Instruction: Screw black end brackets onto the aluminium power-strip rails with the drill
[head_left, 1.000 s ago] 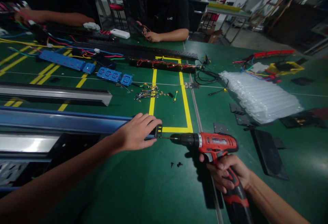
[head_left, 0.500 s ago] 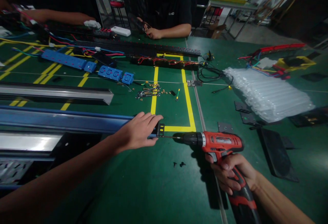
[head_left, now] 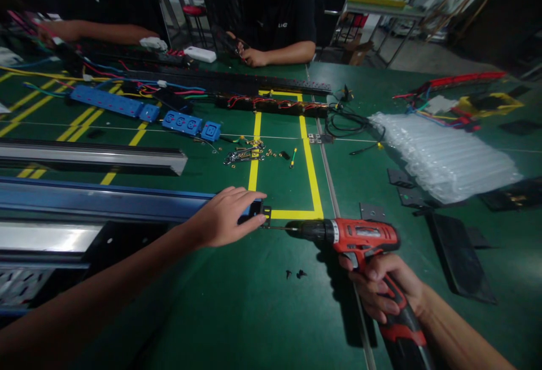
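Note:
My right hand (head_left: pixel 383 286) grips a red and black cordless drill (head_left: pixel 367 234) lying level, its chuck pointing left. The long thin bit (head_left: pixel 285 228) reaches the lower part of a small black slotted bracket (head_left: pixel 267 216). That bracket is at the right end of a long blue metal rail (head_left: pixel 110 198). My left hand (head_left: pixel 226 216) is closed over this end of the rail, thumb on the near side and fingers on the far side. A few small black screws (head_left: pixel 301 274) lie on the table below the bit. Whether a screw sits at the bit's tip is too small to tell.
Silver metal profiles (head_left: pixel 46 235) lie beside the rail. Beyond are blue socket strips (head_left: pixel 182 123), loose hardware (head_left: pixel 243 154) and wired black strips (head_left: pixel 275 104). To the right lie bubble wrap (head_left: pixel 449 155) and black plates (head_left: pixel 459 257). Co-workers (head_left: pixel 283 25) sit across the green table.
My left hand has shifted slightly, its thumb now higher and nearer the bracket. The drill stays almost in place, its bit still at the bracket.

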Demonstrator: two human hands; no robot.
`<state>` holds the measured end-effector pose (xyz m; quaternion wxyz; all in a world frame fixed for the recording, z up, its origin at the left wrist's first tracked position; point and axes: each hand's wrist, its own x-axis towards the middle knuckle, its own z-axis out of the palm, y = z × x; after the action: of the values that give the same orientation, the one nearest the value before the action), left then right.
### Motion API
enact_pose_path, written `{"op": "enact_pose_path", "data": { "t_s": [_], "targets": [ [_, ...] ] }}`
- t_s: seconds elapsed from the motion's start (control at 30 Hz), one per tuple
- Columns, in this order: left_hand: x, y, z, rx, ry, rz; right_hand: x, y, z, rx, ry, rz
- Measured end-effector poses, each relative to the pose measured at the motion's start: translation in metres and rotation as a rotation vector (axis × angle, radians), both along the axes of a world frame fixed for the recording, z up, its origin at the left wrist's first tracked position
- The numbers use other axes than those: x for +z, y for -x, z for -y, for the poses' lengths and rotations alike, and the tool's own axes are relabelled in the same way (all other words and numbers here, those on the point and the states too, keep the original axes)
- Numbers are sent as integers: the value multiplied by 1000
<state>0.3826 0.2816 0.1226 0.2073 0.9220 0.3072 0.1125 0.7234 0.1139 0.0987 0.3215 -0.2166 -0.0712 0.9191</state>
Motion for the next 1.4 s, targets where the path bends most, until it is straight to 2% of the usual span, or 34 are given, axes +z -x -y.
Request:
{"op": "enact_pose_path", "data": {
  "t_s": [0.2, 0.6, 0.83, 1.13, 1.4],
  "targets": [
    [-4, -1, -5, 30, 8, -10, -3, -3, 1, 3, 7, 42],
    [2, -11, -3, -48, -113, -186, 2, -9, -10, 42, 31, 79],
    [3, -12, -1, -47, -111, -184, 3, -23, -27, 145, 71, 169],
    [-3, -11, -1, -42, -155, -169, 15, -22, -30, 143, 0, 242],
    [1, -13, 2, -54, -201, -201, 19, -19, -27, 95, 80, 159]
  ]
}}
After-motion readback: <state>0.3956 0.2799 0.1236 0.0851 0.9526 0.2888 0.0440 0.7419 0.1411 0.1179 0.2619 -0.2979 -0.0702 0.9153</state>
